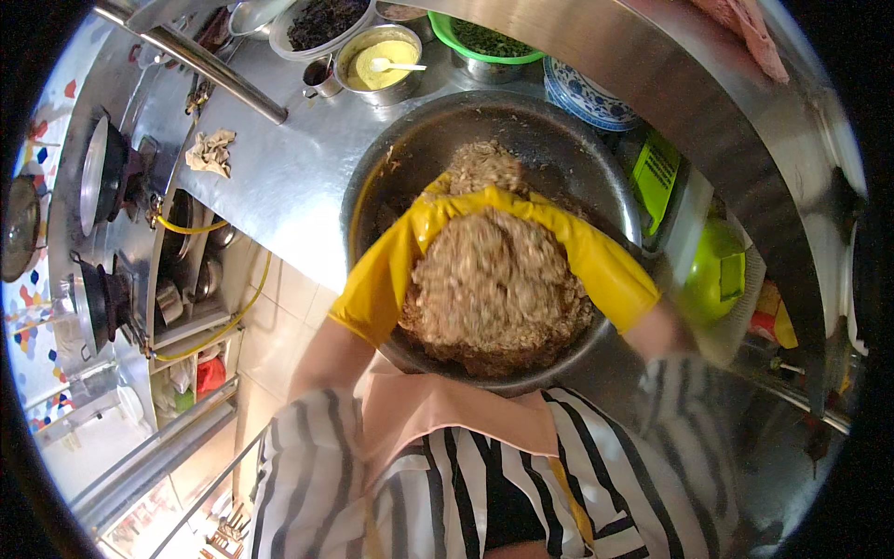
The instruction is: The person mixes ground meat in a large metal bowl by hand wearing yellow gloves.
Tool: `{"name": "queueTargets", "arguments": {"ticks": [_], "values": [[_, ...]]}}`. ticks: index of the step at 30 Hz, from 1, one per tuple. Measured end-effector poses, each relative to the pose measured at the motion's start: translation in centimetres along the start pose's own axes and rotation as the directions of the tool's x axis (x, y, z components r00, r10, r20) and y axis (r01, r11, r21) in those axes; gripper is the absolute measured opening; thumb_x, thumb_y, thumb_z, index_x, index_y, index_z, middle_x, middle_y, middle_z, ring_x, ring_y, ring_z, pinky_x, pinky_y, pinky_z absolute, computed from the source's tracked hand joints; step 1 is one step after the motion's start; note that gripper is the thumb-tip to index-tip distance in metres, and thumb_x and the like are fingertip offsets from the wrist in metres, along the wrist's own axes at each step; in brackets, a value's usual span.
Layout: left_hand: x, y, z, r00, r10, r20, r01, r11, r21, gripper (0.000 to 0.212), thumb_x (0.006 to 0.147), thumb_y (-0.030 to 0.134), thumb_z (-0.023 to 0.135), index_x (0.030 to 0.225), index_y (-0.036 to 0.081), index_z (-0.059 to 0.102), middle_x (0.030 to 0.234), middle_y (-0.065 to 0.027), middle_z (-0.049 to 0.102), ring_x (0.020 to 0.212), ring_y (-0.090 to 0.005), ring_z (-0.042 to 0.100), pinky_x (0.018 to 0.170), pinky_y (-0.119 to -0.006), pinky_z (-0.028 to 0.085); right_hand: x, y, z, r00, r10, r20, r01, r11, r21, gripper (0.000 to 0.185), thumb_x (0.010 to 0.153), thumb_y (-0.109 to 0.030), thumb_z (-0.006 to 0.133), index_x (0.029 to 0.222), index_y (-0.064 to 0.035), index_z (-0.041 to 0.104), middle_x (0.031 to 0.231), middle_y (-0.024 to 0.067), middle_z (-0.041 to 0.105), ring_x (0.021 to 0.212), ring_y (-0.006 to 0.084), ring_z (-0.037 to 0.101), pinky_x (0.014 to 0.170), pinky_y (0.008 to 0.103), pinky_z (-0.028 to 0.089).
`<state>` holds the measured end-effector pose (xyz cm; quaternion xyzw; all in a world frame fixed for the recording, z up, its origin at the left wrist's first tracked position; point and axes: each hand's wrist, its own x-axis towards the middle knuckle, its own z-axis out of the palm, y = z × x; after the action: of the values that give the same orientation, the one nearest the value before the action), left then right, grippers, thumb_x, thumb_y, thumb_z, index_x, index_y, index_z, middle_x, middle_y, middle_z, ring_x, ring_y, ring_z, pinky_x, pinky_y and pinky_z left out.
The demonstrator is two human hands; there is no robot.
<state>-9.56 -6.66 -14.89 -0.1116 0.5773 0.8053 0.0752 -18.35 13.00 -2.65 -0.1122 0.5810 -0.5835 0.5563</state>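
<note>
A large steel bowl stands before me, holding a brownish, lumpy mass of what looks like minced filling. Both my hands wear yellow rubber gloves and reach deep into it. My left hand is at the upper left of the mass, its fingers partly hidden by the filling. From the right, my right hand meets it at the top of the mass, fingers also partly buried. Some filling bulges up beyond the gloves. The mass is blurred by motion. How tightly either hand closes cannot be seen.
Behind the bowl stand a pot of yellow powder with a white spoon, a tub of dark food, a green basin of chopped greens and blue-and-white plates. Crumpled paper lies left. A steel rail crosses the upper left.
</note>
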Motion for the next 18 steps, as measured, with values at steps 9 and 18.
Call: {"name": "queueTargets", "arguments": {"ticks": [9, 18], "values": [[-4.1, 12.1, 10.7, 0.887, 0.461, -0.030, -0.407, 0.809, 0.424, 0.031, 0.084, 0.005, 0.058, 0.115, 0.003, 0.059, 0.103, -0.0074, 0.065, 0.093, -0.0187, 0.059, 0.087, -0.027, 0.044, -4.3, -2.4, 3.1, 0.973, -0.135, -0.189, 0.185, 0.943, 0.277, 0.047, 0.076, -0.021, 0.072, 0.116, 0.0016, 0.060, 0.112, 0.0095, 0.064, 0.098, 0.0200, 0.061, 0.086, 0.0329, 0.046], [-1.6, 11.7, 9.6, 0.993, -0.115, -0.020, 0.012, -0.068, 0.998, 0.046, 0.066, 0.012, 0.065, 0.111, 0.015, 0.062, 0.100, -0.0157, 0.067, 0.093, -0.0335, 0.065, 0.076, -0.042, 0.052, -2.6, 1.2, -0.5, 0.900, -0.127, -0.416, -0.116, 0.852, -0.510, 0.032, 0.082, -0.022, 0.061, 0.109, -0.0055, 0.057, 0.098, 0.0097, 0.061, 0.086, 0.0191, 0.055, 0.080, 0.0329, 0.044]]}}
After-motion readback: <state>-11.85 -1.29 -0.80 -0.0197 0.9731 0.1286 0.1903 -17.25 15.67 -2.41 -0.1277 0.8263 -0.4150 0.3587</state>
